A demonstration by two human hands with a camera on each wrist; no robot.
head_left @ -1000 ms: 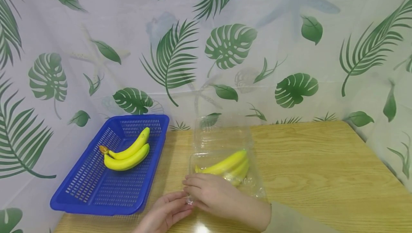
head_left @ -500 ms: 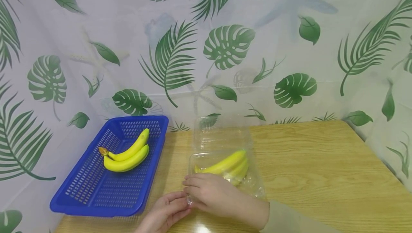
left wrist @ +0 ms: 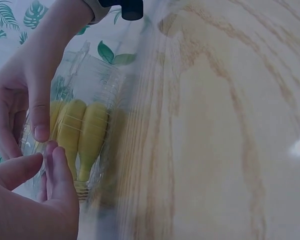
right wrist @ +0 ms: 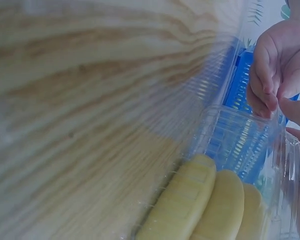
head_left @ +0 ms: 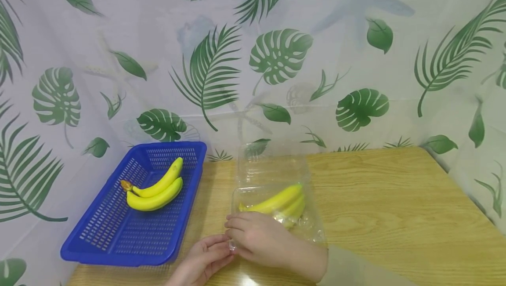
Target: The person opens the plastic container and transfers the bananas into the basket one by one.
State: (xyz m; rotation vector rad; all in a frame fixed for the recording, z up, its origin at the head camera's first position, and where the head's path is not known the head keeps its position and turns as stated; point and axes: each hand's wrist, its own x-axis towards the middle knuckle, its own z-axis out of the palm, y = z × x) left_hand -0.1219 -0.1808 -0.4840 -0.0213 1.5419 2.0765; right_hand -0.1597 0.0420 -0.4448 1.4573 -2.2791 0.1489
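A clear plastic clamshell container stands on the table with several yellow bananas inside it. Its transparent lid stands raised at the back, in front of the wall cloth. At the near left corner, my left hand pinches the container's edge between thumb and fingers. My right hand reaches across the front of the bananas and grips the same corner, right beside the left fingertips. In the right wrist view, the right thumb lies against the plastic rim. The exact grip is partly hidden.
To the left is a blue plastic basket holding two more bananas joined at a brown stem. The wooden table extends to the right. A white cloth with green leaf prints hangs behind it.
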